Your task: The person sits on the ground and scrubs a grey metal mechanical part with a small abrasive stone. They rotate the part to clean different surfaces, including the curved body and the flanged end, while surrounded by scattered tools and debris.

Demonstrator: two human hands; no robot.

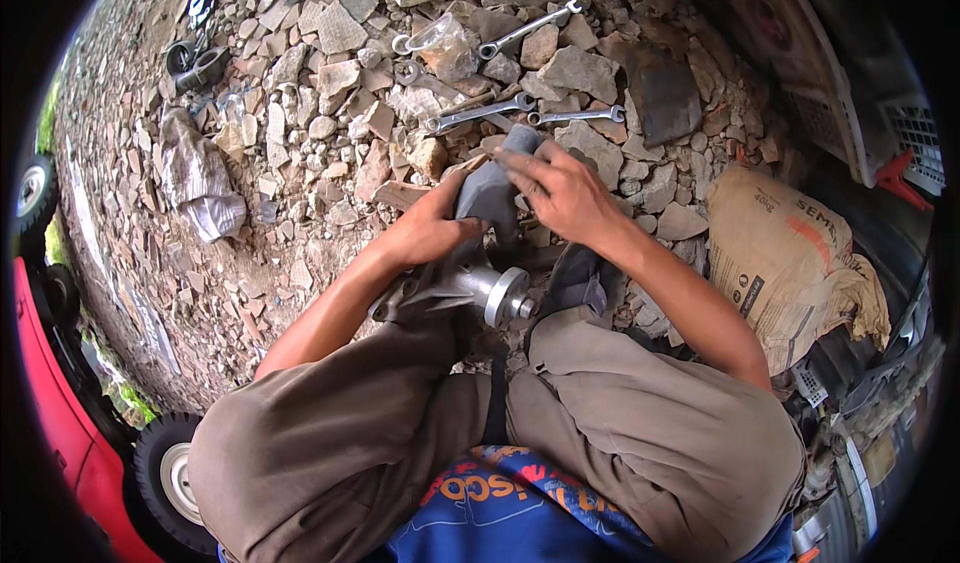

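Observation:
Between my two hands, above my knees, is a grey, folded-looking piece (488, 189), perhaps a sheet of abrasive; its kind is hard to make out. My left hand (437, 225) is closed on its left side, with the thumb across its lower part. My right hand (565, 191) is closed at its upper right end, the fingers pressed on it. Just below my hands is a silver cast-metal part (445, 288) with a round hub (506, 299) and a short threaded-looking end. Its upper portion is partly hidden by my hands and the grey piece.
Several combination wrenches (530, 29) lie on the broken stones beyond my hands, near a clear plastic bag (447, 48). A brown paper sack (785, 263) lies at right, below a pale crate (800, 63). A crumpled cloth (198, 178) and a red vehicle (75, 433) are at left.

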